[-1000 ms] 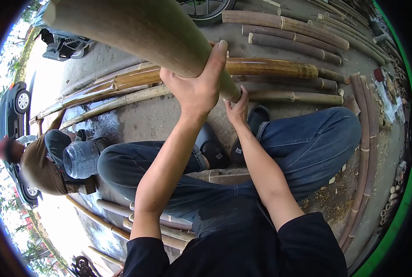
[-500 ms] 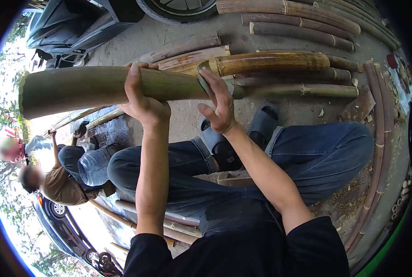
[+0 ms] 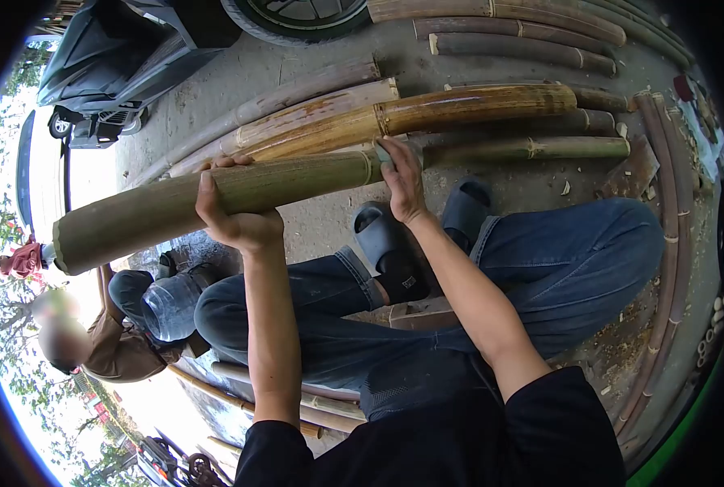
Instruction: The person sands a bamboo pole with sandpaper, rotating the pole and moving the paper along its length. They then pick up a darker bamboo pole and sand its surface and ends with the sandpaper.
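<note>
A green bamboo pole (image 3: 143, 207) lies slantwise before me, its cut, thick end at the left and raised off the ground. My left hand (image 3: 240, 223) wraps around this pole from below, fingers over the far side and thumb along the near side. Just right of a node, my right hand (image 3: 405, 180) is closed around the pole with a thin grey-green sheet (image 3: 381, 152) under its fingers. Whether the sheet is sandpaper or cloth I cannot make out. Beyond that hand the pole appears to continue right along the ground.
Several other bamboo poles (image 3: 475, 105) lie beyond my sandalled feet. More long poles (image 3: 670, 268) run along the right side. A parked motorbike (image 3: 118, 65) stands at upper left. At left, a person in brown (image 3: 126, 349) crouches near a clear plastic jug (image 3: 171, 308).
The pole's thick left end has dropped and moved away from me, with my left hand still around it. My right hand has shifted slightly right, its fingers now closer around the pole.
</note>
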Tool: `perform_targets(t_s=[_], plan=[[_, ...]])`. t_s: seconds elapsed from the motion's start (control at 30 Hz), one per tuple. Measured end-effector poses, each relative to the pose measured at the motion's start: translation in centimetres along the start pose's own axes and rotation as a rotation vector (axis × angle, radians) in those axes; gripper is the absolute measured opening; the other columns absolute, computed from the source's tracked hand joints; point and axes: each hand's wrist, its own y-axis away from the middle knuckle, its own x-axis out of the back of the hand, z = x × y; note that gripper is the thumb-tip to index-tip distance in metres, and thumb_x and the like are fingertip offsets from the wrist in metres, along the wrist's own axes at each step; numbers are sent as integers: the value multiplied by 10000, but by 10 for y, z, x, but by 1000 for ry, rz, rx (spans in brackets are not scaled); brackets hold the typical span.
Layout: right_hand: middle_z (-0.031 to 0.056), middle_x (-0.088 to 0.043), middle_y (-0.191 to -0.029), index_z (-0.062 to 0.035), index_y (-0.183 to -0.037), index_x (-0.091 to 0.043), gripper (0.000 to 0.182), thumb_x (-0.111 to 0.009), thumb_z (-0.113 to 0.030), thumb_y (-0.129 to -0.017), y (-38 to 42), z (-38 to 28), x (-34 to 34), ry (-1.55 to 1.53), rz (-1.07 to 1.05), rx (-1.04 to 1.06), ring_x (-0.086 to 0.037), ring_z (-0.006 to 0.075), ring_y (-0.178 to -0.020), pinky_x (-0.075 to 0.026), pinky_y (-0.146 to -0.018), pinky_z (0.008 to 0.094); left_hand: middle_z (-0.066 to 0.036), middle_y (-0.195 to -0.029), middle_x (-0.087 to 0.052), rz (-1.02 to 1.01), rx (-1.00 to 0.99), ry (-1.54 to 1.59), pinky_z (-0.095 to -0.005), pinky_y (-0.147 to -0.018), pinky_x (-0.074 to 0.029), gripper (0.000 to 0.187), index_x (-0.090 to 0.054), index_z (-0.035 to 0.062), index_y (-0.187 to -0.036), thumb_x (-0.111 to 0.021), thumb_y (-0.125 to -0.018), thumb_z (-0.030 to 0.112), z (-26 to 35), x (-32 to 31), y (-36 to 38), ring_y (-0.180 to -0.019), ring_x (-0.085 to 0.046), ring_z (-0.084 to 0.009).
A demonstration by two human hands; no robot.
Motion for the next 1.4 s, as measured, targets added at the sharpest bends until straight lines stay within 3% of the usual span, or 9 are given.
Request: perform_targets(t_s=[0.13,0.3,0.47,0.7,0.77,0.9,0.97,1.2,1.4], plan=[[156,-608,-1373,-68,-1269,-676,426,-384,-302,-1065,8,52,11,199,-15,-239,-508,350,-1330,-331,-1124,440,-125,-996,-593,4,-2,-27,-434,-967,-472,444,-544,62,-1161,-626,-884,399,1,-1,4,-975,-609,-281],[177,-643,-1297,-59,-1230,-682,407,-486,-313,-979,-5,-15,-4,-5,51,79,-543,367,-1269,-358,-1094,466,-147,-996,-594,-34,-5,-17,-450,-978,-464,456,-544,56,-1168,-615,-871,395,0,11,-1,-982,-606,-298],[181,-645,-1260,-53,-1265,-657,460,-505,-361,-959,9,59,14,223,37,-34,-565,381,-1195,-374,-1078,472,-146,-1005,-606,-62,-23,-5,-473,-984,-458,461,-550,64,-1173,-608,-864,402,-3,14,-5,-985,-606,-304],[173,-657,-1180,-79,-1156,-672,428,-455,-415,-1002,1,14,-11,118,55,162,-568,396,-1149,-352,-1059,499,-141,-975,-601,-57,-19,18,-450,-973,-457,461,-538,34,-1159,-597,-844,366,-2,19,0,-961,-608,-290],[128,-660,-1151,-133,-1154,-680,414,-461,-455,-1013,12,63,0,375,84,-105,-576,373,-1145,-359,-1055,503,-142,-974,-602,-14,-16,25,-449,-966,-456,466,-536,31,-1161,-594,-842,366,0,14,4,-958,-605,-291],[117,-671,-1125,-131,-1127,-693,408,-443,-438,-1028,6,42,-7,642,109,-13,-591,367,-1116,-384,-1028,499,-140,-1000,-607,-82,-12,9,-463,-980,-452,476,-562,71,-1182,-620,-844,401,-1,16,10,-990,-601,-314],[108,-681,-1118,-126,-1106,-706,424,-431,-440,-1035,-14,-13,-22,-6,-30,25,-601,351,-1097,-402,-1003,495,-137,-1000,-607,-112,-34,24,-462,-982,-450,465,-566,70,-1170,-618,-844,398,0,16,8,-996,-599,-313],[122,-678,-1029,-113,-1076,-706,403,-451,-420,-1018,8,74,7,243,62,-54,-607,368,-1032,-408,-988,484,-138,-988,-615,-86,-18,41,-451,-974,-449,450,-562,76,-1157,-621,-837,386,1,16,9,-989,-590,-308],[145,-659,-959,-87,-1031,-691,465,-493,-503,-969,-9,-5,-11,78,-23,68,-602,387,-973,-426,-918,472,-132,-980,-609,-108,-19,33,-450,-971,-449,457,-556,75,-1156,-624,-831,390,-1,20,9,-984,-590,-304]])
